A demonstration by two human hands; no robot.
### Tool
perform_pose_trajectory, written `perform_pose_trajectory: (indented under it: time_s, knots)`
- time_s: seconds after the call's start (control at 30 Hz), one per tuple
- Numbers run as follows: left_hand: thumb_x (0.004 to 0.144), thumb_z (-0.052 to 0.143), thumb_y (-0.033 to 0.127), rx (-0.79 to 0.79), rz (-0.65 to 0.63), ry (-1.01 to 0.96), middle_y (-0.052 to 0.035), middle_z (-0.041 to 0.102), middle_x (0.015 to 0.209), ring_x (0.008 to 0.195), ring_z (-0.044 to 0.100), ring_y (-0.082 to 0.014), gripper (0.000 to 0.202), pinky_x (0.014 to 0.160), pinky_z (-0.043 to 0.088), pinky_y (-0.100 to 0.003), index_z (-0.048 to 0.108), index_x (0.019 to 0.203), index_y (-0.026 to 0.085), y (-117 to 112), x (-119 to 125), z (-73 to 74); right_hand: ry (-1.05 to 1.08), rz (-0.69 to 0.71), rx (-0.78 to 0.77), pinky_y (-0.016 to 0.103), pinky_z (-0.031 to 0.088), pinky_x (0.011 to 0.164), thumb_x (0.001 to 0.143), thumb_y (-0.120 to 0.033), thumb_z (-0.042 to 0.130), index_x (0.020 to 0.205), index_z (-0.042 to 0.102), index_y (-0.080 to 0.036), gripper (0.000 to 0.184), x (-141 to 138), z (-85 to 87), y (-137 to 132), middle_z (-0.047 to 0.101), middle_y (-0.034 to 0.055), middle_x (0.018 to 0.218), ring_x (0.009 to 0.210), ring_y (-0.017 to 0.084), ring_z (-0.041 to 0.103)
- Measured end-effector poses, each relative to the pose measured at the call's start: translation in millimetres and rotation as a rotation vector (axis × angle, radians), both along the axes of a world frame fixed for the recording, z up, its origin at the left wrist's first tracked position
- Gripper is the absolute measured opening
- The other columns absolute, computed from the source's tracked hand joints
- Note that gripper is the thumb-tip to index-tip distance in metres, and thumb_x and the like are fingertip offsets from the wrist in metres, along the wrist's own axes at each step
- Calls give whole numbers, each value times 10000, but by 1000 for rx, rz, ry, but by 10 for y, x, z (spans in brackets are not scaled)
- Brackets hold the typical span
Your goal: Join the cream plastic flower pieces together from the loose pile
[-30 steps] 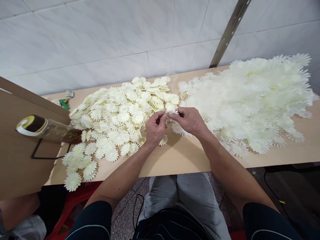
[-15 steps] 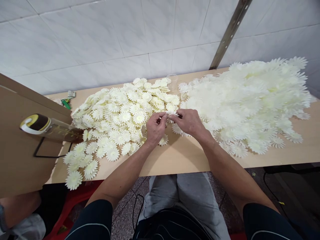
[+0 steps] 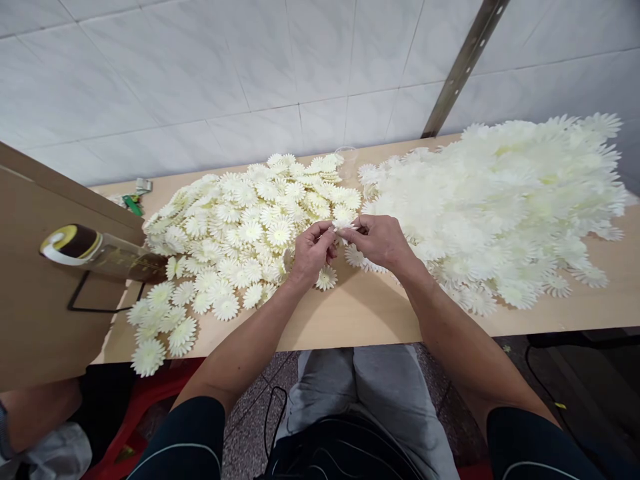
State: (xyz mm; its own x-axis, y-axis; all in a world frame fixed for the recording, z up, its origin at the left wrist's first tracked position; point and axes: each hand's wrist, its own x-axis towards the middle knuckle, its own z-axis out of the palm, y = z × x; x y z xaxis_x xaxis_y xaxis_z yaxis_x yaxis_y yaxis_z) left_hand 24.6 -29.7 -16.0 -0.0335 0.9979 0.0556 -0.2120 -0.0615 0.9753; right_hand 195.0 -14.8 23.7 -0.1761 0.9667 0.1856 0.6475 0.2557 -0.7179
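Observation:
Between the fingertips of both hands is a pale artificial flower, partly covered by the fingers. My left hand is closed, thumb and forefinger pinching its left edge. From the other side my right hand grips it, also closed in a pinch. Just left of the hands spreads a heap of cream flower heads with yellowish centres. To the right lies a larger, whiter pile of layered flower petals. One single flower rests on the table below my left hand.
A bottle with a brown-and-yellow lid leans at the left beside a cardboard panel. Behind it lies a small green item. The wooden table meets a tiled wall. Part of another person's arm shows at lower left.
Both hands stay in nearly the same place, with the fingers shifted slightly around the flower. More of the flower's petals show between them now.

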Motion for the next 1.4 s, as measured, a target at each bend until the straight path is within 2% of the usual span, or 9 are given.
perform_pose_trajectory:
  time_s: [0.2, 0.4, 0.63, 0.87, 0.97, 1.13, 1.2, 1.3, 1.4]
  knots:
    - [690, 914, 587, -38, -17, -64, 60, 578, 583, 453, 545, -94, 492, 374, 366, -204, 716, 916, 198, 7, 9, 30, 129, -47, -15, 316, 357, 579, 818, -884, 711, 600, 580, -216, 715, 8, 14, -13, 569, 17, 550, 582, 159, 498]
    - [719, 901, 565, -41, 94, -47, 74, 557, 547, 428, 500, -86, 464, 383, 362, -206, 710, 925, 195, 33, 7, 21, 299, 157, -252, 289, 388, 500, 772, -726, 854, 677, 682, -202, 560, 124, 110, -27, 593, -3, 532, 480, 131, 521]
    - [754, 895, 576, -48, 133, -84, 72, 556, 569, 445, 516, -86, 453, 405, 371, -207, 661, 886, 212, 37, -15, 54, 343, 226, -294, 286, 430, 501, 841, -611, 837, 627, 658, -201, 496, 257, 148, -6, 588, 4, 544, 484, 122, 520]
    - [721, 939, 573, -29, 109, -122, 75, 549, 594, 445, 511, -79, 480, 395, 376, -207, 655, 853, 210, 26, -16, 78, 340, 32, -217, 268, 281, 464, 852, -370, 773, 859, 768, -181, 190, 364, 173, -9, 462, -54, 541, 480, 97, 366]
    - [734, 945, 577, -21, 112, -115, 78, 551, 598, 442, 516, -78, 486, 391, 367, -202, 662, 878, 209, 31, -15, 66, 262, -33, -120, 282, 344, 506, 873, -368, 747, 896, 820, -170, 212, 475, 185, 13, 564, -14, 597, 531, 119, 441]
    - [736, 937, 609, 5, 106, -56, 76, 577, 583, 436, 522, -83, 507, 385, 379, -200, 675, 896, 206, 18, 10, 29, 202, -229, 144, 348, 512, 669, 933, -394, 715, 1062, 867, -171, 299, 503, 170, 23, 804, 88, 901, 699, 187, 647]
    - [754, 921, 626, 24, 100, -6, 70, 586, 563, 436, 524, -88, 505, 390, 385, -201, 692, 906, 203, -2, 27, 19, 235, -181, 151, 360, 531, 717, 973, -478, 693, 1035, 858, -176, 350, 417, 169, 1, 819, 102, 944, 761, 209, 681]
    - [799, 893, 634, 75, 102, 51, 56, 618, 583, 448, 529, -84, 483, 410, 394, -203, 716, 919, 202, -38, 52, 15, 248, 62, 33, 351, 514, 743, 952, -645, 699, 948, 823, -186, 475, 241, 177, -42, 812, 105, 956, 838, 232, 678]
    - [818, 876, 641, 115, 117, 83, 57, 629, 607, 457, 521, -79, 471, 436, 410, -212, 717, 913, 208, -62, 72, 12, 189, 159, -55, 323, 426, 670, 903, -743, 697, 762, 694, -199, 562, 97, 170, -65, 687, 47, 758, 733, 190, 568]
